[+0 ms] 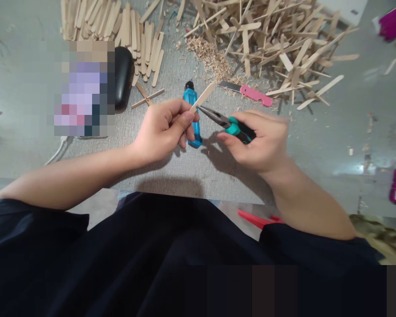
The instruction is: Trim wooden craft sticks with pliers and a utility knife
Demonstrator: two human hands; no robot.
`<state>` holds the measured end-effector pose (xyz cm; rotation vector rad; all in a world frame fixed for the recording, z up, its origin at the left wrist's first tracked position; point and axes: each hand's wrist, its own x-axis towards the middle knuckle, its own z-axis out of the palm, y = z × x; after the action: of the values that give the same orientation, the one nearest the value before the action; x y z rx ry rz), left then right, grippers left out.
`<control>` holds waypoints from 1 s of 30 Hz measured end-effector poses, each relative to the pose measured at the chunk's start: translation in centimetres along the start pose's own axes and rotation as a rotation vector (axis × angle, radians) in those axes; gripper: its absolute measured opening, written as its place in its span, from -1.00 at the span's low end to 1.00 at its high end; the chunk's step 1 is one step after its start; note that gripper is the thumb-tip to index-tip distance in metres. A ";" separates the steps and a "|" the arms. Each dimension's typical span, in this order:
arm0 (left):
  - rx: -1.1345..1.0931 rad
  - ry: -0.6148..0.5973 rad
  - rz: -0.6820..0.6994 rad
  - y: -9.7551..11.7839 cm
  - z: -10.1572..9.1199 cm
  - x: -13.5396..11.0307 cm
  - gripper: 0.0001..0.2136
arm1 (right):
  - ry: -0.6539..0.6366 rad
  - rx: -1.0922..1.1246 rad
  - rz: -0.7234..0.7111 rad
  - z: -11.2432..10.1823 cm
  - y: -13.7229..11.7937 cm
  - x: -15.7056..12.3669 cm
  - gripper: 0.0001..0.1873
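My left hand (166, 127) pinches a wooden popsicle stick (204, 95) between thumb and fingers, its free end pointing up and to the right. In my right hand (262, 138) is a pair of needle-nose pliers (232, 125) with green and black handles. The pliers' tips lie close beside the stick near my left fingertips; whether they touch it I cannot tell. Beneath the left fingers lies a blue bottle-shaped tool (194, 132) with a black top, partly hidden by that hand. A pink folding knife (255, 95) rests beyond the pliers, its blade out.
A large tangled heap of popsicle sticks (270, 39) fills the back right, with wood shavings (214, 61) beside it. More sticks (100, 17) lie in rows at the back left. Left of my hands are crossed sticks (147, 99), a black case (123, 77) and a white cable (57, 151).
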<state>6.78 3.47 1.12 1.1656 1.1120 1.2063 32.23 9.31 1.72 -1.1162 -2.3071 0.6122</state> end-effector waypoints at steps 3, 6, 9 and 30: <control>-0.021 -0.049 0.006 -0.4 -0.3 0.0 -0.76 | 0.012 -0.119 -0.032 0.0 0.4 0.1 -0.45; -0.022 -0.089 0.019 -0.7 -0.5 0.1 -0.74 | 0.043 -0.115 -0.067 0.2 0.7 0.2 -0.43; 0.045 -0.057 0.046 -0.6 -0.6 0.2 -0.77 | 0.017 0.022 -0.066 0.2 0.4 0.4 -0.47; -0.317 -0.174 -0.140 -0.3 -0.5 0.7 -0.70 | 0.122 0.014 -0.147 1.0 1.2 0.4 -0.47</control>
<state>6.31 4.16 0.78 0.9151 0.8228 1.1036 32.07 10.11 0.32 -0.9411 -2.2522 0.4897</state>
